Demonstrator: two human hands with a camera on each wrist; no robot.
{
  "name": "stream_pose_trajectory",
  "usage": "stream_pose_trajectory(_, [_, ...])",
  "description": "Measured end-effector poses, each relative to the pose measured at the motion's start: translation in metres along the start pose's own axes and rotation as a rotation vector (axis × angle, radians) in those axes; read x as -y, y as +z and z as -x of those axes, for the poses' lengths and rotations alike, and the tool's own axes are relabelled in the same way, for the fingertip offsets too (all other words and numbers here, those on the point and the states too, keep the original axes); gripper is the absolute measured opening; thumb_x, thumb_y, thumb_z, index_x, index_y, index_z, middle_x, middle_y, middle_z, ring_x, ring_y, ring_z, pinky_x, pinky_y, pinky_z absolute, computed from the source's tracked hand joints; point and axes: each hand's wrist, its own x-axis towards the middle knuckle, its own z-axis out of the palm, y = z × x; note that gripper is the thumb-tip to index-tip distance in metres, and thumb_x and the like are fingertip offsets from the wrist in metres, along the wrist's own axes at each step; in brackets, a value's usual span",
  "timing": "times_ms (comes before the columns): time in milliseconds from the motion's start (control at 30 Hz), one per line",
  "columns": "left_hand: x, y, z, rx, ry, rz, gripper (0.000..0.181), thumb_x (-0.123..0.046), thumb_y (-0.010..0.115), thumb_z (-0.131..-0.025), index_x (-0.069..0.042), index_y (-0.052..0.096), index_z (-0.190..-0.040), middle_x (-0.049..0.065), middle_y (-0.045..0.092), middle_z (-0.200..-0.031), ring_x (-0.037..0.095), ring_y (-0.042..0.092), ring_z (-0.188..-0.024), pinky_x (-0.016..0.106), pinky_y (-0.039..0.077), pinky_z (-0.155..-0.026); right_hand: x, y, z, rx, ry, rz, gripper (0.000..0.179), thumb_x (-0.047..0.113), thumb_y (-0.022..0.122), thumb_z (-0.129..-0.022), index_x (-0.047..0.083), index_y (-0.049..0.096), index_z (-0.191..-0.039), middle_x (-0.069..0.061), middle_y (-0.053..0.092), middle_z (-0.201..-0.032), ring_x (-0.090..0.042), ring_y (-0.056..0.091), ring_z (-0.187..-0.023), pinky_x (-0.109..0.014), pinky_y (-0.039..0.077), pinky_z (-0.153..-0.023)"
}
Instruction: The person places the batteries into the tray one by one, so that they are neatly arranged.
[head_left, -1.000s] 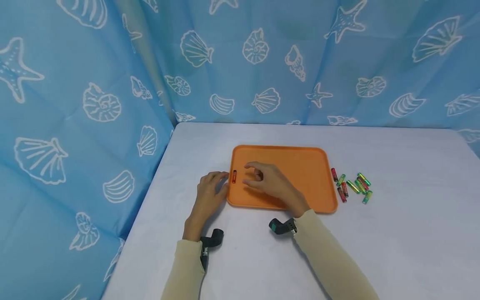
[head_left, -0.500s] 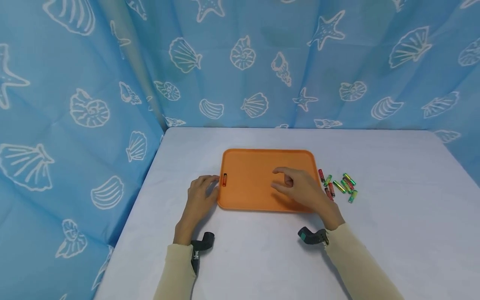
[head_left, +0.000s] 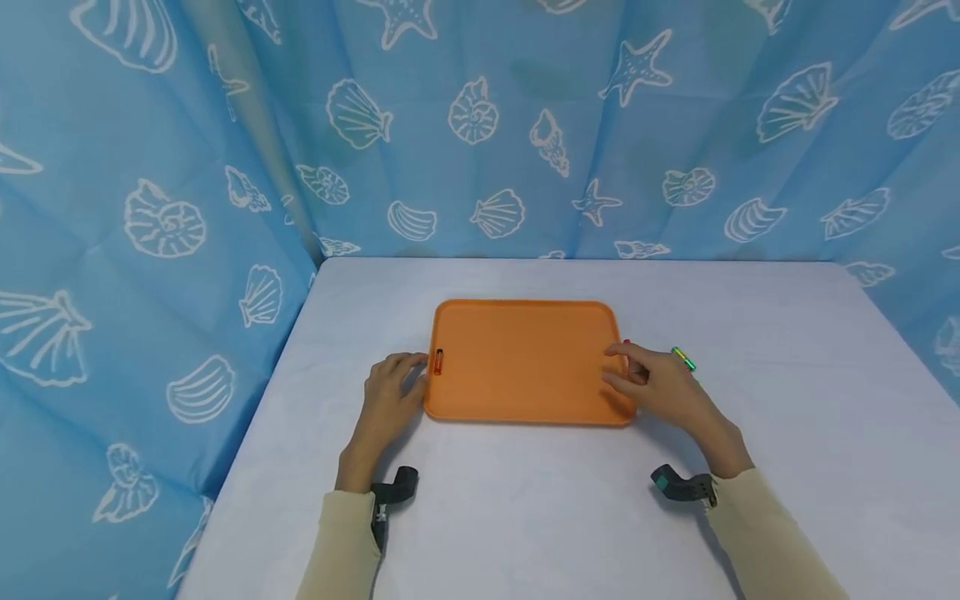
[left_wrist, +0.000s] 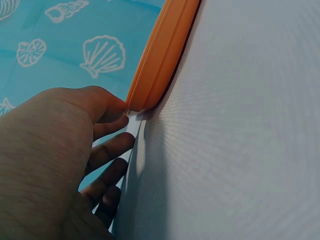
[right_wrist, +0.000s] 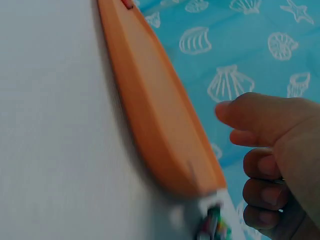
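An orange tray [head_left: 525,367] lies on the white table, and one red battery [head_left: 438,362] is on it just inside the left edge. With thumb and fingertips, my left hand [head_left: 388,396] touches the tray's left rim. Over the tray's right edge hovers my right hand [head_left: 663,385], thumb and index finger apart, holding nothing. Beyond that hand a green battery [head_left: 683,359] shows, while the rest of the pile is mostly hidden behind it. In the right wrist view, blurred batteries [right_wrist: 214,225] appear below the tray corner.
A blue curtain [head_left: 420,167] with white shell prints hangs behind and to the left of the white table [head_left: 525,508]. Each wrist wears a black camera mount, such as the right mount [head_left: 681,485].
My right hand has moved right across the tray to its right edge, now covering most of the loose batteries. The left hand stays at the tray's left rim. The head view has shifted.
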Motion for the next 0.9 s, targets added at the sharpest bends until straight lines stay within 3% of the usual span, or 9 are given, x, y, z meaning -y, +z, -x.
stream_pose_trajectory(200, [0.001,-0.002,0.001,-0.005,0.006,0.003,0.036,-0.023,0.058,-0.100,-0.013,0.062,-0.135,0.011,0.054,-0.137,0.033,0.038,-0.134,0.055,0.024,-0.111,-0.016,-0.010,0.013,0.035,0.087,0.009,0.038,0.027,0.074,-0.092,0.009,0.067,-0.125,0.005,0.043,-0.064,-0.011,0.040,-0.055,-0.026,0.033,-0.050])
stream_pose_trajectory(467, [0.002,-0.001,0.002,-0.002,0.007,0.016,0.036,-0.021,0.058,-0.100,-0.013,0.062,-0.134,0.012,0.054,-0.137,0.034,0.038,-0.134,0.055,0.023,-0.112,-0.032,-0.024,0.024,0.153,0.167,0.023,0.036,0.013,0.073,-0.090,0.010,0.066,-0.124,0.003,0.044,-0.069,-0.013,0.043,-0.061,-0.027,0.034,-0.053])
stream_pose_trajectory(900, [0.001,-0.001,0.001,0.003,0.003,0.018,0.037,-0.021,0.058,-0.101,-0.013,0.061,-0.136,0.011,0.053,-0.138,0.033,0.036,-0.135,0.055,0.022,-0.113,-0.031,-0.034,0.027,0.275,0.186,0.021,0.051,0.016,0.077,-0.085,0.011,0.059,-0.133,0.003,0.044,-0.071,-0.015,0.043,-0.062,-0.027,0.034,-0.052])
